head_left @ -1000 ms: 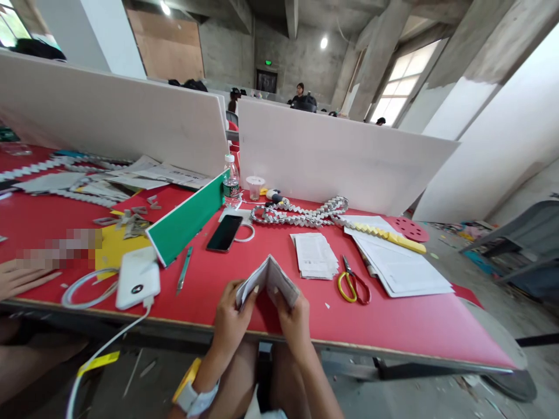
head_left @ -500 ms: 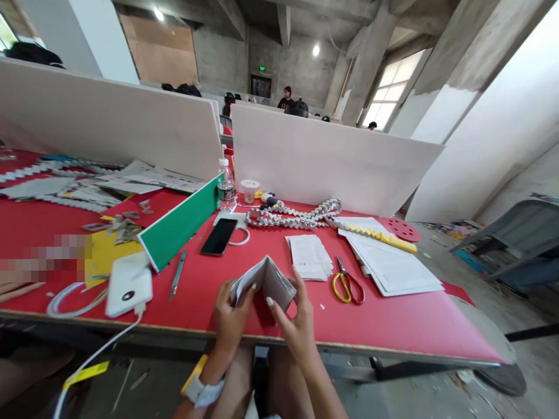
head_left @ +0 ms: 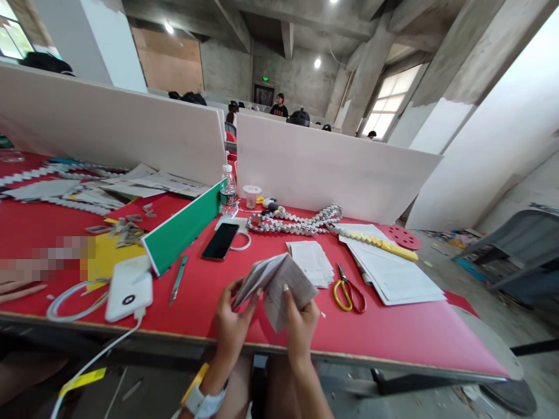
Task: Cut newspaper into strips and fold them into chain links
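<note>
Between my hands, just above the table's front edge, is a folded paper with grey print, spread into a V of several layers. My left hand grips the left layers, thumb on the inner side. My right hand pinches the right part, its thumb pressed on the face and the fingers hidden behind. Just beyond lies a stack of small white papers. Scissors with one yellow and one red handle rest to the right of it. On the left lies a teal utility knife.
On the red table are a phone, a water bottle, a folded-paper chain and white sheets. A green board stands left, near a white power bank. White panels rise behind. A co-worker's blurred hand is far left.
The folded paper has turned and its right part has swung toward the right, showing more printed face. My right thumb has come down onto that face. The camera view has shifted slightly.
</note>
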### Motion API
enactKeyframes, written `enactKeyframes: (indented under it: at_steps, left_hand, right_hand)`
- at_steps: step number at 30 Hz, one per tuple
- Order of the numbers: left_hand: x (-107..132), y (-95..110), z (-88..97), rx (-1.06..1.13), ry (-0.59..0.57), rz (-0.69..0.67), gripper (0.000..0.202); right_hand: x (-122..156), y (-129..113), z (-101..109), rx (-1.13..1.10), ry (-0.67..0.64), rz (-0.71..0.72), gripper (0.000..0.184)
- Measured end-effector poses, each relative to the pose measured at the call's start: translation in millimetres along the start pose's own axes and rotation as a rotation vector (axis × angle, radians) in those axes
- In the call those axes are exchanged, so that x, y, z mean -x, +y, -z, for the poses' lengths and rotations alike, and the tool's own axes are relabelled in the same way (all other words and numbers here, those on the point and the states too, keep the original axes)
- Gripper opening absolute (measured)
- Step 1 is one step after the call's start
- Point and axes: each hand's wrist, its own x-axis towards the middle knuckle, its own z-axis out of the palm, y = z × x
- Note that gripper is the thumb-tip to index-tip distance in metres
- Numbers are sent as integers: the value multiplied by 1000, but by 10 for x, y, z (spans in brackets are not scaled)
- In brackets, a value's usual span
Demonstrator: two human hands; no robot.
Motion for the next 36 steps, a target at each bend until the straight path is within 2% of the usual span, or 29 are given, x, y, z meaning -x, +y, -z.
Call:
enactKeyframes:
  at_steps: [2, 5, 6, 10, 13, 16, 19, 21, 22, 24, 26, 28, 30, 32, 34, 36]
  left_hand:
    - [-19, 30, 22, 160, -68, 82, 49]
    - [-18, 115, -34, 340, -137, 191, 41]
    - [-9, 143, -69, 337, -103, 205, 37]
    - [41, 158, -183, 276, 189, 175, 30]
    - [73, 57, -199, 215, 240, 179, 34]
    - [83, 10, -169, 231, 146, 251, 36]
    - [66, 121, -109, 521, -37, 473, 31]
    - [48, 224, -67, 701, -172, 640, 41]
    - [39, 260, -49, 754, -222, 700, 45]
    - [16, 280, -19, 780, -250, 750, 49]
    - [-34, 240, 18, 731, -216, 696, 48]
    - [-140, 186, 88, 635, -190, 566, 45]
    - [-305, 167, 203, 517, -216, 413, 41]
    - [-503, 199, 347, 417, -286, 283, 40]
    - [-691, 260, 485, 376, -349, 186, 45]
    - [-830, 320, 595, 355, -394, 112, 51]
  right_hand:
    - [-42, -94, 22, -179, -8, -126, 37]
    - [-40, -161, 6, -365, 6, -227, 42]
    - [-17, -159, -9, -391, 23, -248, 43]
    - [117, -63, -76, -447, 72, -316, 48]
    - [169, 11, -90, -434, 83, -334, 51]
    - [153, 18, -71, -417, 47, -326, 49]
    - [124, -11, -46, -416, 13, -319, 48]
    - [127, -15, -36, -398, -18, -324, 50]
    - [135, -12, -26, -382, -46, -324, 50]
    - [146, 1, 27, -326, -98, -295, 50]
    - [100, 9, 172, -219, -105, -200, 50]
    - [-54, 19, 439, -31, -45, -12, 54]
    - [-324, 55, 802, 323, 78, 228, 56]
    - [-648, 134, 1186, 732, 146, 371, 57]
    - [-930, 233, 1509, 981, 23, 400, 49]
    - [-1103, 309, 1719, 1112, -98, 402, 46]
